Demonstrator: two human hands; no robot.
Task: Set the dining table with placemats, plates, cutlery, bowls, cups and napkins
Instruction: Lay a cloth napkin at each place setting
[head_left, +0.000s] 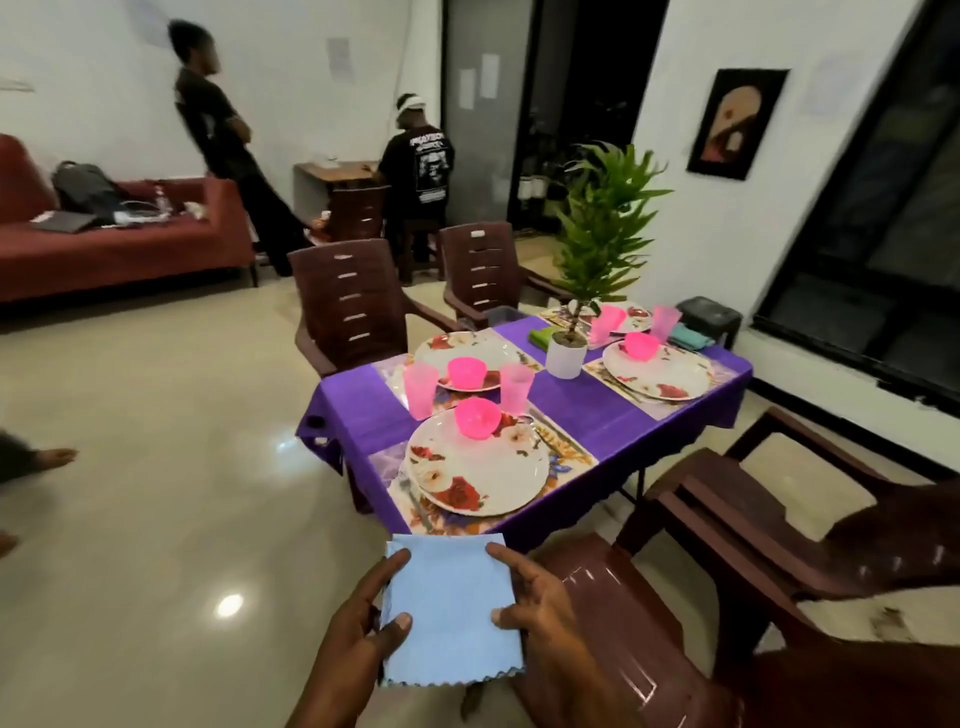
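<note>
We hold a light blue napkin (451, 613) out in front of us, short of the surface (582, 410) and its purple cloth. Our left hand (358, 631) pinches its left edge, thumb on top; our right hand (535, 608) pinches the right edge the same way. Ahead, the nearest flowered plate (478, 470) carries a pink bowl (478, 418), with two pink cups (420, 389) just behind. A potted plant (587, 291) stands mid-surface.

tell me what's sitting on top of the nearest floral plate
A pink bowl sits upside down on the far part of the nearest floral plate. Whatever is under the bowl is hidden. The plate covers most of its placemat.
</note>
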